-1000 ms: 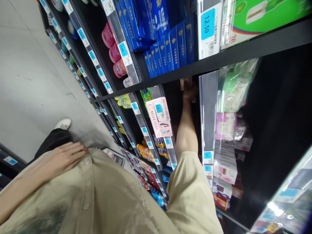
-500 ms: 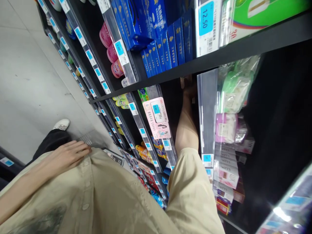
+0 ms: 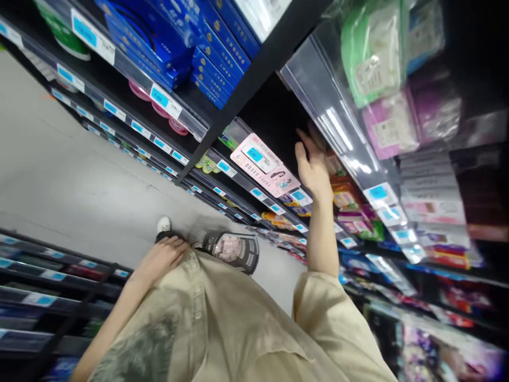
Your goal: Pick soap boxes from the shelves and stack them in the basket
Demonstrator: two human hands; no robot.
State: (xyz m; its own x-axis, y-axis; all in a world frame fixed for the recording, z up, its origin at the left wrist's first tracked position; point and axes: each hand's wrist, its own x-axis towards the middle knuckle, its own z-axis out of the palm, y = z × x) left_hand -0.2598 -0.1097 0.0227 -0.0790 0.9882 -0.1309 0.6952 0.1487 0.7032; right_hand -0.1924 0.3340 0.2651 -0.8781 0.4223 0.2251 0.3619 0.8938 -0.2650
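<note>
Head view: your right hand (image 3: 314,170) is up in the dark shelf bay (image 3: 274,109), fingers spread wide, holding nothing; the blurred packets (image 3: 344,193) sit at its 3 o'clock. Keep the wrist below the shelf edge (image 3: 254,79) at 11 o'clock (tight there). Your left hand (image 3: 161,257) rests flat on your shirt (image 3: 222,318), near the basket (image 3: 233,249).

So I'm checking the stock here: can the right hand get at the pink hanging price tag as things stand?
Probably yes. The right hand is raised at the shelf edge just beside the pink tag, fingers open, with nothing between them.
</note>
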